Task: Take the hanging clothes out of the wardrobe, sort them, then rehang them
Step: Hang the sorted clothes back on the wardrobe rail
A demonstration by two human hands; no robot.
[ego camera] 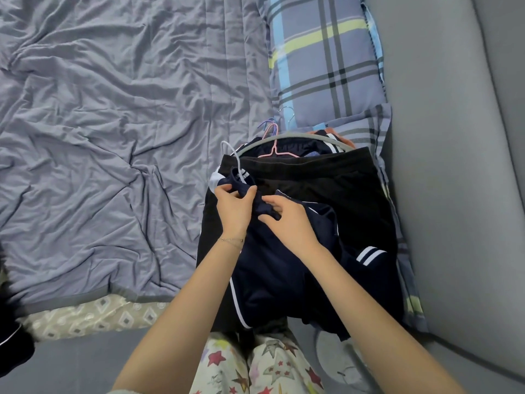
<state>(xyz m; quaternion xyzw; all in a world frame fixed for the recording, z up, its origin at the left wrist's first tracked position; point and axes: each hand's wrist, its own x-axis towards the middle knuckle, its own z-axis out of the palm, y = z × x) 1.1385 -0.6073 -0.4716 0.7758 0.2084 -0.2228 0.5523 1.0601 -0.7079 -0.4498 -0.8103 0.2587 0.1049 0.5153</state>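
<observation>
Both hands meet over a pile of clothes at the near edge of the bed. Left hand (pixel 235 207) pinches the bunched neck of a navy top (pixel 272 274), thumb and fingers curled round the cloth just below the hook of a white hanger (pixel 233 156). Right hand (pixel 288 220) grips the same bunch from the other side, fingers curled into the fabric. The top, striped white, lies on a black garment (pixel 341 177) that hides most of the pile beneath. Behind it a pink hanger (pixel 273 146), a grey hanger (pixel 287 137) and purple hooks (pixel 267 123) poke out, just in front of a plaid pillow (pixel 324 66). A crumpled grey quilt (pixel 113 109) covers the bed to the left, and a grey padded wall (pixel 454 137) stands on the right. Star-print trousers (pixel 255 365) show below.
</observation>
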